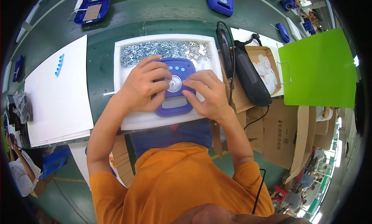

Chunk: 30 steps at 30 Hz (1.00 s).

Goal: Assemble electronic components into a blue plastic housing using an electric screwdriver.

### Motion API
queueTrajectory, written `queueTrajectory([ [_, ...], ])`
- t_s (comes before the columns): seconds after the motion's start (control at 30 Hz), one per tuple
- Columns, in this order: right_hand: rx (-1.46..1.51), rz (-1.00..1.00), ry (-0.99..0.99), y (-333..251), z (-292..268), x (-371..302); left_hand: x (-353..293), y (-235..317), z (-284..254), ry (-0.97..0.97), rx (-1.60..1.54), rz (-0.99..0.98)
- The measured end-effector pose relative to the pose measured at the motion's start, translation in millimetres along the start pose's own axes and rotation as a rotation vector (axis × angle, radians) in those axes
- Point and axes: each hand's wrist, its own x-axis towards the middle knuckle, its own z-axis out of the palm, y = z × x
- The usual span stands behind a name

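Resting on white tray (128,121) — blue plastic housing (175,88) w/ silver center disc (174,83), both hands' grip on it.

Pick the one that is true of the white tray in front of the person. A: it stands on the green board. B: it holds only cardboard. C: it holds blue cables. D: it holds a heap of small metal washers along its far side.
D: a heap of small shiny metal washers lies along the far side of the white tray, behind the blue plastic housing that the left hand and right hand rest on.
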Motion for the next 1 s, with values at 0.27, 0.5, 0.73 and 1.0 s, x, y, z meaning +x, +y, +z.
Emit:
queueTrajectory([
  [0.27,0.027,-0.086,-0.240,-13,-2,-7,-1,-4,-5,-0.058,0.154,-0.039],
  [0.5,-0.014,-0.064,-0.195,-4,-3,-8,-2,-3,-11,-0.079,0.001,-0.045],
  [0.73,0.074,-0.043,-0.252,-11,0,-12,-1,-3,-9,-0.126,0.132,-0.073],
  [1.0,-0.055,-0.065,-0.178,-8,3,-17,-2,-6,-6,-0.144,0.164,-0.098],
])
